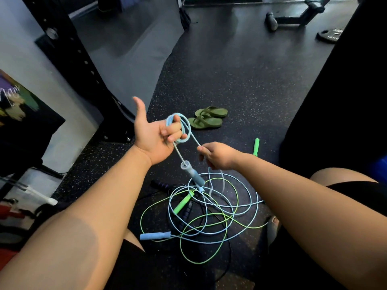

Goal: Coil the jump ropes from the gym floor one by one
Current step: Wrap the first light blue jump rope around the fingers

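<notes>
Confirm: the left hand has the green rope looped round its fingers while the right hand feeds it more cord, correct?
Not quite. The head view shows the blue rope looped round the left hand fingers, not the green one. The green rope lies tangled on the floor. The right hand does pinch the blue cord, feeding it.

A gym is indicated by speckled rubber flooring [240,80], a weight plate [329,35] far right, and a perforated rack upright [69,45] left.

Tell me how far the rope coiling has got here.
Nothing looks finished. In hand: the left hand holds a few loops of the blue rope while the right hand feeds it. Left: the rest of it, plus the green rope and black rope, tangled together.
</notes>
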